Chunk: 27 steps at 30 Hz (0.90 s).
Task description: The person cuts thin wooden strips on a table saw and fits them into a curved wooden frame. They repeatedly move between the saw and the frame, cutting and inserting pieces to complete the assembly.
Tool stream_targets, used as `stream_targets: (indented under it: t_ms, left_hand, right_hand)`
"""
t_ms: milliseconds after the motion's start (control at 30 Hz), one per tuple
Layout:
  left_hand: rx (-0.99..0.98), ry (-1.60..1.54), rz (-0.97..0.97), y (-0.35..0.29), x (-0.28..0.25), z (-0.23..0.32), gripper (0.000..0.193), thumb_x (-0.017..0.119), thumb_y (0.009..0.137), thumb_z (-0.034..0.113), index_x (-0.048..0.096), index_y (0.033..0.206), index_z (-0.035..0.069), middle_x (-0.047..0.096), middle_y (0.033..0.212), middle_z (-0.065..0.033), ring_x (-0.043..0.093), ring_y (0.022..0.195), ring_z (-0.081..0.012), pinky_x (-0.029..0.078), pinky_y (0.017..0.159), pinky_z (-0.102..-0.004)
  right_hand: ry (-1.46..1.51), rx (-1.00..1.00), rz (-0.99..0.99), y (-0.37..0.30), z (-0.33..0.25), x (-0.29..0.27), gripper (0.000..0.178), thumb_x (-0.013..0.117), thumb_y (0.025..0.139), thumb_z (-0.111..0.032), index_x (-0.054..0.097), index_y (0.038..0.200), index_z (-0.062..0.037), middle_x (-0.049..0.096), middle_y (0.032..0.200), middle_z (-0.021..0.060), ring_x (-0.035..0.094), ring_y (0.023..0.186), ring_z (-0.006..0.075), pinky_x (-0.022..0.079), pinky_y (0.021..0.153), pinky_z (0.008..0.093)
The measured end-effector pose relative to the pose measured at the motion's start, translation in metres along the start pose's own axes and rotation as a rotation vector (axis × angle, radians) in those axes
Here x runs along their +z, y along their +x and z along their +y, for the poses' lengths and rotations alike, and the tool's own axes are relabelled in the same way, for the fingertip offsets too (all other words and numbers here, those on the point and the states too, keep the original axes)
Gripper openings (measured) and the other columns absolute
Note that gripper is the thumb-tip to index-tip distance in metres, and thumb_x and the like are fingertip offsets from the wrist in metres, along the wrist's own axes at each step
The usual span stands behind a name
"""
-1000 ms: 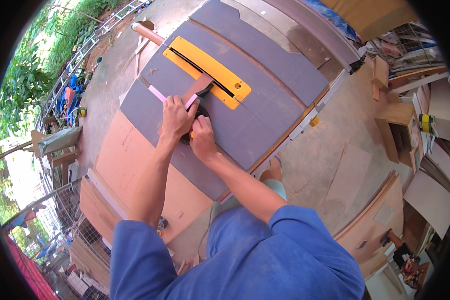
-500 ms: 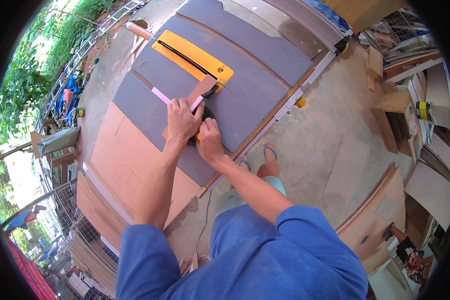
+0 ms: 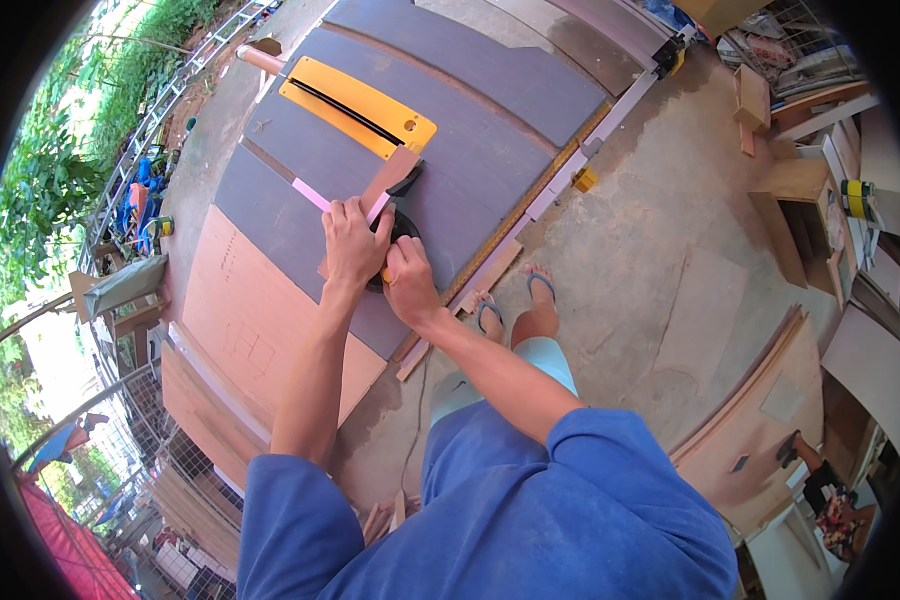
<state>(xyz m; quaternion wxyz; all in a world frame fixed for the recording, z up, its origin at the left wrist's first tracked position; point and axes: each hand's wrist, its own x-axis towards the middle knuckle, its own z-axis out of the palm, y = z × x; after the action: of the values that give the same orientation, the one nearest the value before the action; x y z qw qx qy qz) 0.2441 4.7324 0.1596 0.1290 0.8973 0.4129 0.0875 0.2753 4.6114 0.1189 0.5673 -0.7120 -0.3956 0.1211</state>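
My left hand (image 3: 351,245) is closed over a flat strip of wood (image 3: 390,178), its fingers pressing it against a black miter gauge (image 3: 402,226) on a grey table-saw top (image 3: 490,150). Curled low on the gauge, near an orange part, is my right hand (image 3: 412,285); its fingers hide most of the handle. A pale bar (image 3: 311,194) lies along the tabletop groove beside my left hand. The strip's far end sits close to the near end of the yellow insert plate (image 3: 355,105), whose long dark slot shows no blade that I can make out.
A wooden panel (image 3: 260,300) adjoins the saw's left side. Along the right edge runs a pale rail (image 3: 560,190). A cable (image 3: 417,410) lies on the concrete floor near my feet. Boards and a wooden cabinet (image 3: 795,230) stand at right; another person's leg (image 3: 805,452) shows at lower right.
The view has shifted, so the saw sits farther left in it. Against the saw top, my hands, gauge and strip have slid slightly back toward me, away from the yellow plate.
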Motion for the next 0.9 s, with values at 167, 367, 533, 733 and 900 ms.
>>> stream_targets:
  t_ms: [167, 367, 533, 733, 900]
  left_hand:
    - [0.006, 0.036, -0.002, 0.0005, -0.0033, -0.0008, 0.051, 0.073, 0.096, 0.040, 0.067, 0.112, -0.007, 0.061, 0.107, -0.0253, 0.056, 0.099, -0.0421, 0.047, 0.090, -0.0509]
    - [0.009, 0.026, 0.010, 0.0015, -0.0039, 0.0007, 0.049, 0.074, 0.095, 0.040, 0.067, 0.109, -0.007, 0.061, 0.104, -0.0240, 0.056, 0.094, -0.0410, 0.047, 0.086, -0.0505]
    - [-0.009, 0.012, 0.006, 0.0022, -0.0037, -0.0011, 0.053, 0.074, 0.093, 0.044, 0.067, 0.102, -0.008, 0.061, 0.100, -0.0249, 0.055, 0.094, -0.0406, 0.046, 0.087, -0.0493]
    - [-0.005, 0.016, -0.006, 0.0029, -0.0041, -0.0001, 0.052, 0.073, 0.093, 0.044, 0.067, 0.100, -0.007, 0.061, 0.099, -0.0246, 0.055, 0.092, -0.0409, 0.045, 0.086, -0.0493]
    - [0.062, 0.032, -0.004, 0.0035, -0.0029, -0.0065, 0.045, 0.072, 0.096, 0.039, 0.066, 0.101, -0.005, 0.061, 0.098, -0.0232, 0.056, 0.091, -0.0416, 0.046, 0.084, -0.0501]
  right_hand:
    - [-0.004, -0.001, -0.011, 0.0016, -0.0020, -0.0007, 0.011, 0.061, 0.083, 0.009, 0.056, 0.086, -0.0004, 0.055, 0.093, 0.0179, 0.055, 0.091, 0.0384, 0.048, 0.081, 0.0473]
    - [-0.010, -0.002, -0.011, 0.0000, -0.0007, 0.0010, 0.012, 0.061, 0.083, 0.009, 0.055, 0.087, -0.0003, 0.055, 0.093, 0.0182, 0.054, 0.091, 0.0387, 0.048, 0.081, 0.0477]
    - [-0.004, 0.004, -0.012, 0.0005, -0.0029, -0.0004, 0.015, 0.061, 0.080, 0.011, 0.055, 0.087, -0.0008, 0.054, 0.094, 0.0181, 0.054, 0.091, 0.0390, 0.048, 0.081, 0.0480]
    - [-0.009, 0.008, -0.011, 0.0004, -0.0024, -0.0008, 0.018, 0.062, 0.078, 0.012, 0.056, 0.088, -0.0011, 0.054, 0.095, 0.0176, 0.055, 0.092, 0.0387, 0.048, 0.082, 0.0477]
    - [0.014, 0.003, -0.005, 0.0018, -0.0045, 0.0000, 0.017, 0.063, 0.078, 0.012, 0.056, 0.088, -0.0014, 0.055, 0.095, 0.0173, 0.055, 0.092, 0.0385, 0.048, 0.082, 0.0477]
